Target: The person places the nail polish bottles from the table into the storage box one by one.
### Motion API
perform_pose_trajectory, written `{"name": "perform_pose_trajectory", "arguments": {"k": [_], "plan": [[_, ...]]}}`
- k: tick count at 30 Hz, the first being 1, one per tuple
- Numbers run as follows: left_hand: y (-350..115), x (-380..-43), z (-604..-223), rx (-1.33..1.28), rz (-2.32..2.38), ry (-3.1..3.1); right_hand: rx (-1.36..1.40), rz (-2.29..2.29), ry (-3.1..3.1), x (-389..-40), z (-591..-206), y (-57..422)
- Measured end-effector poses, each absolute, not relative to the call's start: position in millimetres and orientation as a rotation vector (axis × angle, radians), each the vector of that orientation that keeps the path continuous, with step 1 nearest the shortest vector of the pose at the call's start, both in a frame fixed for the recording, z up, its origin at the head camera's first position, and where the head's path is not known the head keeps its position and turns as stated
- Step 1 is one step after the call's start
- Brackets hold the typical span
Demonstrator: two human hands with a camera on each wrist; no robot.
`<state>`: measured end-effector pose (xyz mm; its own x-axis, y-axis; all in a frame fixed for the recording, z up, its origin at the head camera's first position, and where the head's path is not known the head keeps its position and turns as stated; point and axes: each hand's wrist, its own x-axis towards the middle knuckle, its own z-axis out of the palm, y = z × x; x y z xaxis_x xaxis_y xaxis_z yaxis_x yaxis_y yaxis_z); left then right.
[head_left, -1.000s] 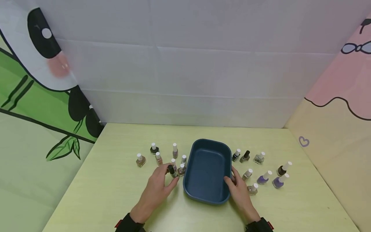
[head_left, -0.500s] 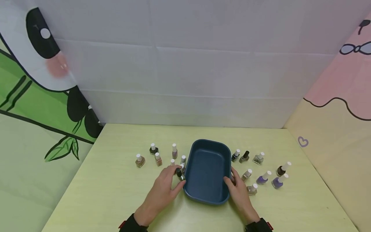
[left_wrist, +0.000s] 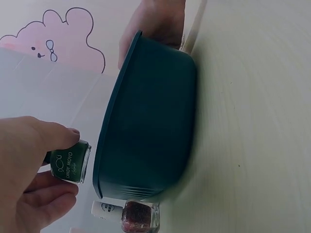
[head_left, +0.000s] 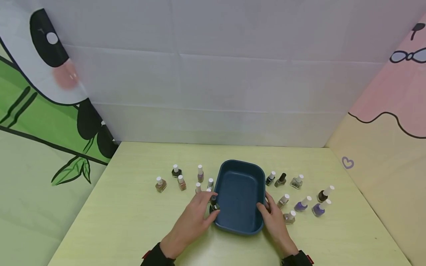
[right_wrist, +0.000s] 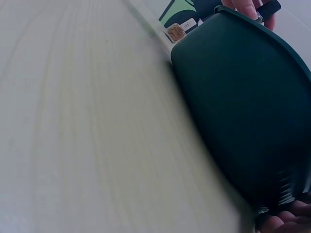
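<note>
My left hand pinches a dark green nail polish bottle with a black cap between thumb and fingers. In the head view it is at the left rim of a deep blue plastic tray. The left wrist view shows the bottle above the table, beside the tray's rim. My right hand grips the tray's right side, thumb at the rim and fingers against the outer wall. A dark red bottle with a white cap stands beside the tray. Part of the held bottle is hidden by my fingers in the head view.
Several nail polish bottles stand left of the tray, among them a brown one and a black one. More stand to the right, including a purple one and a black-capped one. A white wall sheet borders the table's back.
My left hand has moved right with the nail polish bottle, from over the left bottles to the tray's left rim. The right hand and the tray have stayed in place.
</note>
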<state>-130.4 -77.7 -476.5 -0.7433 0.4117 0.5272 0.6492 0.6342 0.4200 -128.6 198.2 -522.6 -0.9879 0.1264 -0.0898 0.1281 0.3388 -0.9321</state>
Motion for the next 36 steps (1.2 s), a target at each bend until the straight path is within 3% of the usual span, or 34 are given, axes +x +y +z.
{"name": "perform_pose_trajectory", "arguments": {"k": [36], "plan": [[-48, -150, -471, -1.148, -0.302, -2.689, 0.252, -1.789, 2.564, -127, -523, 198]]}}
